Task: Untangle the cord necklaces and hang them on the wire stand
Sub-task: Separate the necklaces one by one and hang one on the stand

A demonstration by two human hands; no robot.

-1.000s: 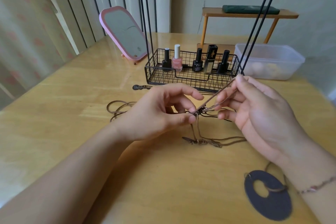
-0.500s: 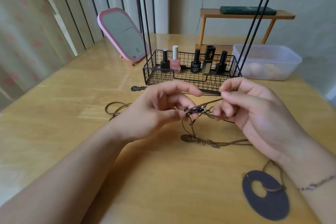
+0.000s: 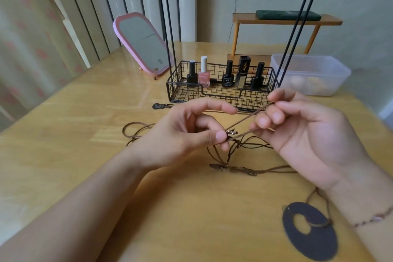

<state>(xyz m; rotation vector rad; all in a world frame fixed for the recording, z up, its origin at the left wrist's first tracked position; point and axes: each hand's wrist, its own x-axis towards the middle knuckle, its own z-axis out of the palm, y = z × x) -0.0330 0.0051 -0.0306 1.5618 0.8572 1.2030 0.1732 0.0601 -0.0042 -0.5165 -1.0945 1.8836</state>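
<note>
L hand, R hand, both pinching cord

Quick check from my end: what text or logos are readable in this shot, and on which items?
"OUME...", rest blurred: label of the middle black bottle.
Gold lettering running vertically, perhaps "ydby", uncertain: tall black tube.
Faint print, unreadable: pink polish bottle.
Small round logo, unreadable: pink mirror.

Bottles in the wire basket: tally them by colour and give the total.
Black bottles: 3
Pink bottle, white cap: 1
Black-and-silver tube: 1
Total in the wire basket: 5
</note>
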